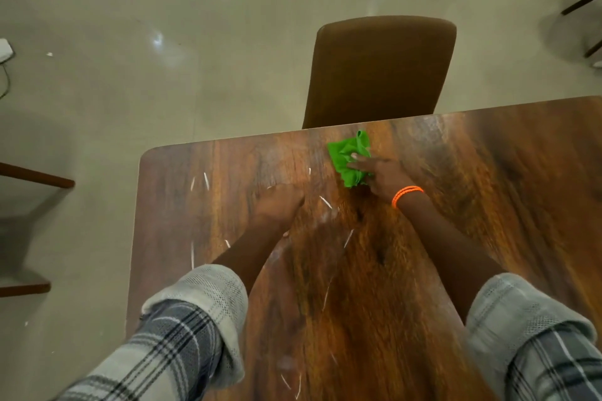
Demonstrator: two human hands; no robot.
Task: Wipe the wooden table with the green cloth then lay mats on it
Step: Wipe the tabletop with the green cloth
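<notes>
cloth (348, 158): bright green, crumpled, lying on the table near its far edge, right of centre (partly covered by fingers)
table (472, 205): dark wood with strong grain, rounded far-left corner, thin white streaks across its left and near parts

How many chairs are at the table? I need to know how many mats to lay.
1 full chair shows, tucked in at the wooden table's far edge. Dark wooden parts at the left and top right frame edges may belong to other chairs, mostly out of view.
</notes>
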